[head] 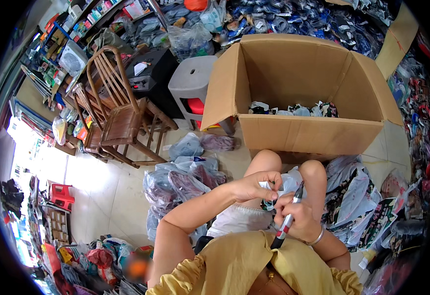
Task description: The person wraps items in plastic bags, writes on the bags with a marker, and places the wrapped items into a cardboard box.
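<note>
Above my lap, my left hand (256,187) pinches a small white piece (264,185); whether it is a tag or the edge of a bag I cannot tell. Close beside it, my right hand (297,217) is closed around a silver and black marker pen (286,223), which slants with one end up past my knuckles and the other against my chest. A clear plastic bag (291,180) with dark patterned contents lies between my knees, partly hidden by both hands. Beyond my knees stands an open cardboard box (303,134) with several bagged, dark patterned items (299,110) at its bottom.
Plastic-wrapped bundles (185,180) lie on the floor to my left. More bagged patterned items (351,199) are heaped at my right. A grey plastic stool (193,72) and a bamboo chair (121,123) stand left of the box. Bagged goods (281,22) are piled behind it.
</note>
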`<control>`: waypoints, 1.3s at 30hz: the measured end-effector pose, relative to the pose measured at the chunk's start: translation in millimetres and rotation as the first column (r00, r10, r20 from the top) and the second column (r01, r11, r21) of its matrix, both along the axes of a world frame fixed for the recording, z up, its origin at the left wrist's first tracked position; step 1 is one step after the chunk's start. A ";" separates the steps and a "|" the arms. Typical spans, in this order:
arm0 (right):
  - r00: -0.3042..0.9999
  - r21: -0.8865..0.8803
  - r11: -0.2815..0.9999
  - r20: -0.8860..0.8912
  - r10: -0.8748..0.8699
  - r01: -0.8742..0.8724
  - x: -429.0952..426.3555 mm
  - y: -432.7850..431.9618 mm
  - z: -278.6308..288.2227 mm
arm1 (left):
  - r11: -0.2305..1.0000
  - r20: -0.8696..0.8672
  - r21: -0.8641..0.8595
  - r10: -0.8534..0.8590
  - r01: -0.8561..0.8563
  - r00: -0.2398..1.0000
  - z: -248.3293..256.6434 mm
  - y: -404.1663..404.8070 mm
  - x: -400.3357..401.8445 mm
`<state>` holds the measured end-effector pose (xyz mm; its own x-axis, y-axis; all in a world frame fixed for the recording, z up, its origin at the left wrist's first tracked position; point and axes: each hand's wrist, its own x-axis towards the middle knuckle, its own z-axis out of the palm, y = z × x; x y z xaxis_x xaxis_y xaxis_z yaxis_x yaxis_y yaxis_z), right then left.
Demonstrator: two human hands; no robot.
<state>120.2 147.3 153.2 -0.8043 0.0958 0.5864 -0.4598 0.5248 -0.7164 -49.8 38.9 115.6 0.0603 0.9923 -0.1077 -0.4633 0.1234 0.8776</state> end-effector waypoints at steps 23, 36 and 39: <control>0.871 -0.326 0.938 0.421 0.254 -0.116 -46.5 39.1 -5.7 | 0.584 -0.591 0.806 0.786 -0.096 -0.183 4.8 -10.5 22.5; 0.949 -0.231 0.934 0.226 -0.220 0.271 -10.0 36.9 -44.5 | 0.793 -0.793 0.608 0.609 -0.048 0.030 -10.1 -42.6 43.7; 0.912 -0.196 0.917 0.297 -0.283 0.348 3.4 54.7 -65.4 | 0.887 -0.864 0.414 0.454 -0.204 0.220 -50.2 -55.5 42.9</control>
